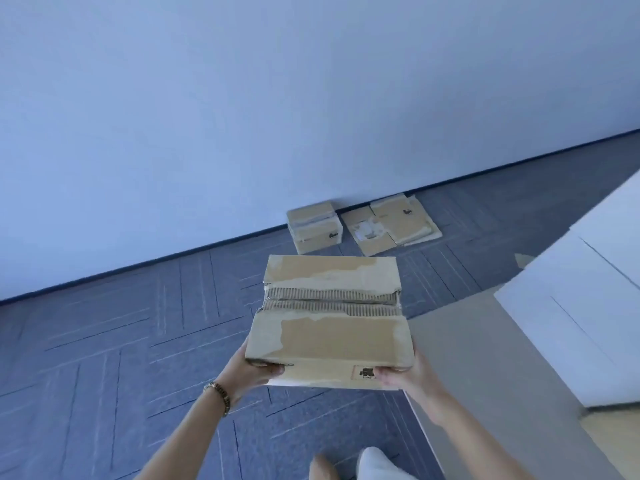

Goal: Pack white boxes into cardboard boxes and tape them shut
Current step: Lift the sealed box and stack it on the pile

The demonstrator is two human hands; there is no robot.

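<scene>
Both hands hold a worn cardboard box [329, 317] in the air above the blue carpet floor [121, 341]. The left hand [251, 370] grips its near left corner, fingers curled under the edge; the right hand [401, 375] grips its near right corner. The box's top flaps are closed, with torn corrugated edges along the seam. Beyond the box, against the wall [242, 98], sit a taped cardboard box [314, 226] and flattened cardboard [391, 225]. White boxes [585, 306] lie to the right of the held box on the table [485, 375].

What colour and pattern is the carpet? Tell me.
The carpet is blue-grey with thin straight lines meeting at angles; the head view shows it.
</scene>
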